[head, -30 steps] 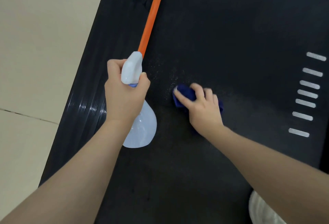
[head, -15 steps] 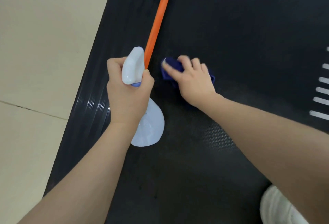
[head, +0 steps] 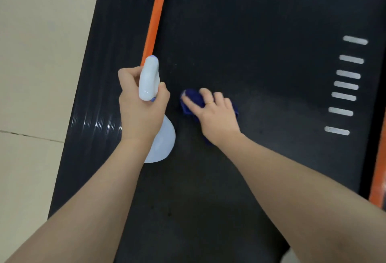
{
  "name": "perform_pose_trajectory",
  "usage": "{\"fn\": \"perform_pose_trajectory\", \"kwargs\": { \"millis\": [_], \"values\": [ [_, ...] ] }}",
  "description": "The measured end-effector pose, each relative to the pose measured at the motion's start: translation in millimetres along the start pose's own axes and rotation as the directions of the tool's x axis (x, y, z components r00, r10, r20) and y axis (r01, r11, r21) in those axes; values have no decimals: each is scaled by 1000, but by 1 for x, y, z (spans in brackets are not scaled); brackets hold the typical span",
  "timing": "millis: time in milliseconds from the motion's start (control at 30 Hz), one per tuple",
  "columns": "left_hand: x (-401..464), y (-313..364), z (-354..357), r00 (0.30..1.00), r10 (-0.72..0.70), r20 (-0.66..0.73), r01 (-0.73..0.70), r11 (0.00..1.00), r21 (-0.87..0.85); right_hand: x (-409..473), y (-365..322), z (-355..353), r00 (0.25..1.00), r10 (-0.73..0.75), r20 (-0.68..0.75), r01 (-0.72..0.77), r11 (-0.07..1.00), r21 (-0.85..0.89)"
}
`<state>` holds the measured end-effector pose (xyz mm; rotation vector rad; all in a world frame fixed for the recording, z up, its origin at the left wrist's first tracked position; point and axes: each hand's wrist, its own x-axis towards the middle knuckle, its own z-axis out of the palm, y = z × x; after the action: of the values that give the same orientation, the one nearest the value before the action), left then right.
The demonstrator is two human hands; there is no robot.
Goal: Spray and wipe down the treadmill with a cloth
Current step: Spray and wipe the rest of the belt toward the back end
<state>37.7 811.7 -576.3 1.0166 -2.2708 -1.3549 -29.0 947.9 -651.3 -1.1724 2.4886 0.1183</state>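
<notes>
The black treadmill belt (head: 261,43) fills most of the view. My left hand (head: 142,106) grips the neck of a pale spray bottle (head: 161,143), whose white trigger head points up the belt beside the orange side stripe (head: 155,16). My right hand (head: 215,114) presses a bunched dark blue cloth (head: 193,99) onto the belt just right of the bottle; its fingers curl over the cloth, and a ring shows on one finger. Most of the cloth is hidden under the hand.
White dash marks (head: 346,85) run down the belt's right side. A ribbed black side rail (head: 100,95) borders the belt on the left, with beige floor tiles (head: 37,74) beyond. An orange strip (head: 379,175) edges the right side.
My right hand slid the cloth from beside the orange stripe back toward me and to the right along the belt. The left hand keeps holding the bottle in about the same place.
</notes>
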Motion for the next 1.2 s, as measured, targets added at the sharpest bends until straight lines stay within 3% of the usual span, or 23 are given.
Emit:
{"fn": "perform_pose_trajectory", "kwargs": {
  "millis": [67, 100, 233, 300, 367, 467, 567, 667, 900, 1033, 1200],
  "values": [
    [-7, 5, 5, 999, 5, 54, -6, 1000, 17, -25, 27, 2, 958, 284, 33, -285, 959, 6],
    [-11, 8, 8, 996, 6, 89, -9, 999, 37, -41, 38, 2, 930, 357, 87, -359, 934, 0],
    [-25, 25, 20, 957, -29, 289, -31, 979, 201, -96, 60, -14, 844, 379, 381, -442, 892, 92],
    [-36, 38, 27, 910, -65, 409, -54, 960, 274, -116, 69, -27, 827, 433, 359, -524, 824, 214],
    [-48, 48, 33, 886, -99, 454, -27, 964, 263, -133, 77, -37, 799, 526, 291, -601, 692, 401],
    [-70, 58, 47, 882, -185, 434, 104, 974, 203, -156, 87, -47, 770, 583, 260, -608, 545, 578],
    [-94, 64, 71, 855, -269, 444, 202, 960, 193, -180, 102, -51, 786, 565, 251, -594, 579, 558],
    [-121, 70, 104, 817, -261, 515, 199, 965, 174, -201, 123, -43, 757, 605, 247, -627, 567, 534],
    [-151, 101, 173, 742, -224, 632, 178, 975, 136, -243, 165, -21, 625, 732, 270, -723, 414, 553],
    [-145, 99, 175, 784, -273, 557, 268, 959, 93, -245, 173, -17, 625, 743, 238, -720, 431, 544],
    [-126, 85, 146, 801, -303, 517, 265, 953, 148, -206, 170, -6, 661, 724, 199, -682, 469, 561]
  ]
}}
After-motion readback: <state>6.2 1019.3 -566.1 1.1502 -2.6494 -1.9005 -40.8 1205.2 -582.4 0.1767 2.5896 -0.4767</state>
